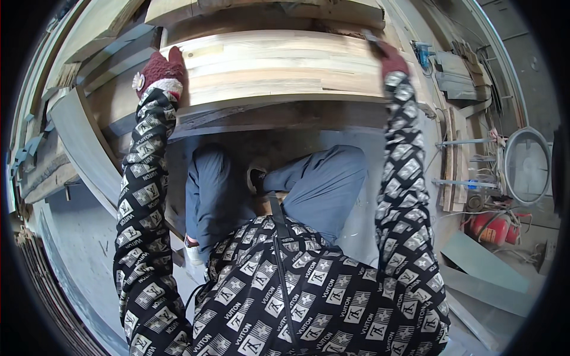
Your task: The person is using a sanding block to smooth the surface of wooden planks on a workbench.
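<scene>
Head view, looking down: a person in a patterned black-and-white jacket leans over a wide pale wooden panel (279, 68) made of glued strips, which lies across the top of the picture on darker boards. The left hand (159, 72), in a dark red knit glove, rests flat and open on the panel's left end, fingers spread over the edge. The right hand (389, 56), also in a red glove, sits at the panel's right end with the fingers curled over its far edge; the grip itself is partly hidden by the wrist and sleeve, so how tightly it closes cannot be told. Below the panel the person's legs in blue-grey trousers (314, 184) are bent, one shoe (256, 178) half hidden in shadow. To the right, small and bent by the lens, stand a round metal-rimmed drum (527, 166), its contents unclear, a red cylinder (493, 230) on the floor, and upright wood offcuts (452, 160).
</scene>
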{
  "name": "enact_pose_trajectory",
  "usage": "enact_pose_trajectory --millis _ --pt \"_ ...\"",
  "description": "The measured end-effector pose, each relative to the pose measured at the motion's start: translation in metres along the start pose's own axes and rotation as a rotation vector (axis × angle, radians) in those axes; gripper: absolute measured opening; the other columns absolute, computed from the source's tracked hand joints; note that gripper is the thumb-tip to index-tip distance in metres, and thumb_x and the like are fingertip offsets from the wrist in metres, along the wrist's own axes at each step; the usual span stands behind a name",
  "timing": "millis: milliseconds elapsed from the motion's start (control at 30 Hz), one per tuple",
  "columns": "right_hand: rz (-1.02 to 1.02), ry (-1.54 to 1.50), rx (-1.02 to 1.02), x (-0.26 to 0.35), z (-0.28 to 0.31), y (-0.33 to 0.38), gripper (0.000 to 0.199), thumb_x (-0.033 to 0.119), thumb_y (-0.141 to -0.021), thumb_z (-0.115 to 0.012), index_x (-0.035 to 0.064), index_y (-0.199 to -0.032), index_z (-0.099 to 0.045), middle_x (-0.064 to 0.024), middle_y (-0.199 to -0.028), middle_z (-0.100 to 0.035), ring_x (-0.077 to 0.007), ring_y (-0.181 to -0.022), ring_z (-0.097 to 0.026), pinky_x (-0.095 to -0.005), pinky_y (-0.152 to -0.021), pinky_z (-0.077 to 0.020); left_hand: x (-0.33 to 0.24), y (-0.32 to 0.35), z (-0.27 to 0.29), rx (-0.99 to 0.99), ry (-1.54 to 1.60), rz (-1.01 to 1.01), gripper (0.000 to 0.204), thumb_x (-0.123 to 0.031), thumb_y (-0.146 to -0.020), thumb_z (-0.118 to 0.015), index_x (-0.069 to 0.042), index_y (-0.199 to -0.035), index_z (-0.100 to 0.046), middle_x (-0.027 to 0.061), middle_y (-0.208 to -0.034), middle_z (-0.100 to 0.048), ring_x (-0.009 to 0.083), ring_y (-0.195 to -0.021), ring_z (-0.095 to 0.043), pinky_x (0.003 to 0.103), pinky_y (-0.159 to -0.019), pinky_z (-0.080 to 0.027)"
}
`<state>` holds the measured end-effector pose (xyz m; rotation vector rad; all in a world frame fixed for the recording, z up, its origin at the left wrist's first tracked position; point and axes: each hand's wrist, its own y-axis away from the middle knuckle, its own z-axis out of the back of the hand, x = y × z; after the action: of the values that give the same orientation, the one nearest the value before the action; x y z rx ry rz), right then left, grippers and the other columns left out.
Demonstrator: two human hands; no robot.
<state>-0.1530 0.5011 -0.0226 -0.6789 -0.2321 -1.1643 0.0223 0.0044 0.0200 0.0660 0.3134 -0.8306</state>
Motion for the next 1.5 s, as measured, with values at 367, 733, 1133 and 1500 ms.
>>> enact_pose_trajectory --millis 367,733,1133,1500 --pt "0.238 0.08 0.048 0.198 -0.131 0.025 0.036 0.01 -0.089 -0.051 0.02 -0.121 -0.063 -0.0105 -0.118 -0.064 -0.0279 -0.115 -0.057 -0.0377 -0.102 -0.0411 -0.004 -0.003 -0.006 0.019 -0.013 -0.019 0.062 -0.054 -0.092 -0.038 -0.004 -0.128 -0.05 0.0254 -0.122 -0.057 0.0422 -0.116 -0.052 0.047 -0.101 -0.038" --pt "-0.271 0.224 -0.051 -0.074 0.046 -0.008 0.037 0.015 -0.091 -0.053 0.0233 -0.127 -0.059 -0.0136 -0.119 -0.064 -0.0274 -0.111 -0.06 -0.0323 -0.097 -0.0435 -0.009 -0.006 -0.005 0.036 -0.008 -0.011 0.064 -0.055 -0.092 -0.038 -0.005 -0.13 -0.049 0.0256 -0.125 -0.056 0.0422 -0.118 -0.051 0.047 -0.102 -0.037" --pt "0.324 -0.059 0.003 0.208 -0.098 0.083 0.038 0.009 -0.082 -0.056 0.0123 -0.12 -0.061 -0.0127 -0.12 -0.062 -0.0313 -0.113 -0.057 -0.0378 -0.101 -0.0421 -0.007 0.007 -0.006 0.027 0.036 -0.048 0.065 -0.057 -0.092 -0.037 -0.005 -0.129 -0.051 0.0256 -0.125 -0.056 0.0422 -0.119 -0.052 0.047 -0.103 -0.037" --pt "-0.253 0.613 -0.326 -0.01 0.035 0.088 0.028 0.012 -0.082 -0.058 0.0186 -0.108 -0.067 -0.0138 -0.095 -0.066 -0.0339 -0.093 -0.063 -0.0431 -0.084 -0.0502 -0.001 -0.021 -0.014 0.002 -0.01 -0.02 0.068 -0.057 -0.092 -0.036 -0.003 -0.133 -0.047 0.026 -0.129 -0.054 0.0408 -0.122 -0.05 0.046 -0.105 -0.035"
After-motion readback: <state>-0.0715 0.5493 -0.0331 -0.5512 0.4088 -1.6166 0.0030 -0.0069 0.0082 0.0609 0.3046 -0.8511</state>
